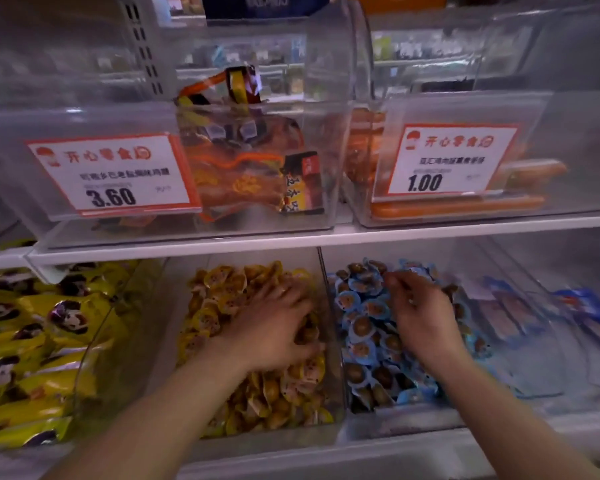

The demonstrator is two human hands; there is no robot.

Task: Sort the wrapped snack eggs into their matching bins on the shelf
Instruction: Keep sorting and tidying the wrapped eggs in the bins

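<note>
Two clear bins stand side by side on the lower shelf. The left bin (338, 393) holds several yellow-wrapped snack eggs (222, 292). The right bin (395, 427) holds several blue-wrapped snack eggs (361, 327). My left hand (274, 323) lies palm down on the yellow pile with its fingers spread and pressed into the eggs near the divider. My right hand (420, 310) hovers over the blue pile, fingers curled, the fingertips bunched at the top of the heap; whether it pinches a wrapper is hidden by blur.
A bin of yellow snack packets (32, 341) sits at the far left and pale blue packets (534, 323) at the far right. The white shelf edge (291, 242) above carries clear bins with orange snacks (250, 168), sausages (465, 204) and two price cards (111, 174).
</note>
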